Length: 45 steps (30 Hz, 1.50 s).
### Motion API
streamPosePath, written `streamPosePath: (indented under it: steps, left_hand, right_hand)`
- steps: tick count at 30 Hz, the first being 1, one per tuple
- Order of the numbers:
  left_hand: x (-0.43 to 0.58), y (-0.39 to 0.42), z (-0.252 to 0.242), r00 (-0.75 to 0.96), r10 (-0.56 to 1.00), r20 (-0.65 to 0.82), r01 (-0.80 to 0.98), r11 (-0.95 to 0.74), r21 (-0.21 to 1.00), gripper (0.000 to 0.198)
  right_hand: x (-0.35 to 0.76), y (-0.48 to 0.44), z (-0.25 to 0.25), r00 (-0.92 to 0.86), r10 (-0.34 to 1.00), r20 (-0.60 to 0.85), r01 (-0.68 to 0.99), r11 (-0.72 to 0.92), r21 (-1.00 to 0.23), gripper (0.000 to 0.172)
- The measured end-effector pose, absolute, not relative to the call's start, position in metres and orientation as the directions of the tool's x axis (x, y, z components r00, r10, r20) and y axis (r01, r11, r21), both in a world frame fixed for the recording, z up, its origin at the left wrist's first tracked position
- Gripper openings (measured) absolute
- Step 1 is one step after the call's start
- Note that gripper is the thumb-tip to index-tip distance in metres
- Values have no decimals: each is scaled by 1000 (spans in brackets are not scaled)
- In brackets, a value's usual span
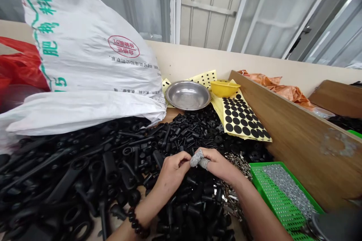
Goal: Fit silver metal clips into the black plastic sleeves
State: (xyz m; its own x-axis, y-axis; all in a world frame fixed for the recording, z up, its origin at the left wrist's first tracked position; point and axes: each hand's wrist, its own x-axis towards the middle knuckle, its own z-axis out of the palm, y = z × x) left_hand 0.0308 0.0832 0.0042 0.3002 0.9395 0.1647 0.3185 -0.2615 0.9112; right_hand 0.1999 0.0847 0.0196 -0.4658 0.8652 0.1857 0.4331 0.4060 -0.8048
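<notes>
My left hand [174, 168], with a dark beaded bracelet [137, 223] on its wrist, is closed, thumb and forefinger pinched together. Touching its fingertips is my right hand [215, 162], also closed, with grey knitted covers [197, 157] on its thumb and forefinger. Whatever the fingers hold between them is too small or hidden to make out. Both hands are above a heap of small black plastic parts [195, 199]. Longer black handle-like pieces with ring ends [70, 177] lie to the left. Small shiny metal pieces [233, 199] spread beneath my right forearm.
A white woven sack [93, 56] stands at back left, by a red bag [21, 66]. Behind the heap are a steel bowl [188, 96], a yellow bowl [224, 88] and sheets of black round stickers [243, 118]. A green basket [278, 196] stands right, beside a wooden board [296, 139].
</notes>
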Motion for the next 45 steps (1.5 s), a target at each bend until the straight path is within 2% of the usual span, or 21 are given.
streamPosePath:
  steps: [2, 7, 12, 16, 19, 22, 25, 27, 33, 35, 37, 39, 41, 45]
  left_hand:
    - [35, 88, 4, 307, 940, 146, 238, -225, 945, 13]
    - [37, 92, 11, 388, 920, 52, 72, -86, 994, 27]
    - [33, 88, 13, 434, 899, -56, 32, 47, 998, 23]
    - [29, 84, 11, 414, 906, -84, 45, 72, 996, 21]
    - [28, 82, 9, 392, 917, -78, 94, 45, 995, 21]
    - [27, 81, 8, 411, 910, -50, 177, -25, 984, 17]
    - [26, 80, 7, 433, 902, -8, 267, -120, 956, 14]
    - [25, 79, 8, 449, 893, 24, 317, -185, 930, 13]
    - [20, 79, 12, 558, 826, 80, 379, -340, 861, 17]
    - [16, 87, 14, 589, 795, 145, 441, -467, 766, 20]
    - [13, 100, 15, 601, 759, 249, 558, -622, 549, 27]
    - [13, 113, 14, 614, 735, 288, 626, -676, 389, 34]
    - [15, 124, 14, 639, 724, 260, 652, -689, 318, 38]
    - [16, 132, 11, 668, 720, 190, 694, -694, 191, 29]
  right_hand:
    - [201, 83, 22, -417, 891, 181, 426, 367, -827, 20]
    - [203, 73, 27, -382, 908, 172, 434, 341, -834, 20]
    - [199, 58, 27, -359, 915, 183, 485, 351, -801, 18]
    - [198, 51, 26, -315, 928, 200, 436, 328, -838, 18]
    - [197, 46, 30, -231, 946, 229, 573, 322, -754, 14]
    - [196, 41, 31, -298, 937, 182, 774, 349, -528, 17]
    - [195, 37, 27, -378, 916, 132, 832, 398, -386, 23]
    - [196, 35, 21, -403, 907, 119, 827, 417, -378, 24]
    - [198, 34, 15, -393, 916, 86, 795, 385, -469, 24]
    - [200, 34, 15, -370, 922, 114, 798, 378, -469, 27]
    - [201, 35, 14, -339, 926, 166, 799, 376, -469, 30]
    - [203, 37, 11, -310, 926, 214, 798, 376, -470, 29]
    - [204, 38, 9, -280, 930, 238, 801, 362, -476, 24]
    - [205, 38, 8, -218, 941, 260, 798, 325, -508, 20]
